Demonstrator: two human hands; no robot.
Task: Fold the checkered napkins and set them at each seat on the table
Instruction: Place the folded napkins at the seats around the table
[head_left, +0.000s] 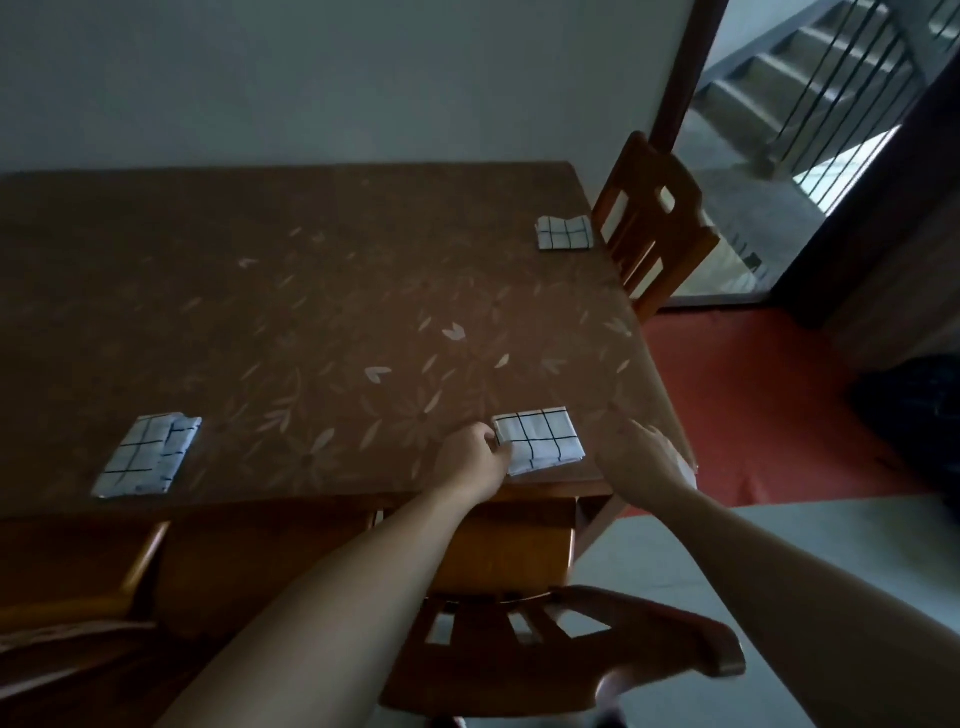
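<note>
A dim, slightly blurred view looks down over a brown table (291, 291) with a faint leaf pattern; its left side is cut off by the frame edge. Two bare forearms reach in from the bottom. The left hand (475, 460) is curled, its fingertips pinching the left edge of a folded checkered napkin (540, 439) that lies flat near the table's front right corner. The right hand (641, 454) hangs just to the right of that napkin with fingers spread and loose, holding nothing; whether it touches the tabletop is hard to tell. A second folded napkin (148, 457) lies near the front edge to the left, and a third napkin (564, 232) sits at the far right edge, beside a wooden chair (657, 228). Another chair (566, 644) stands below the hands, partly hidden by the arms. A staircase (810, 67) shows dimly through a doorway at upper right.
</note>
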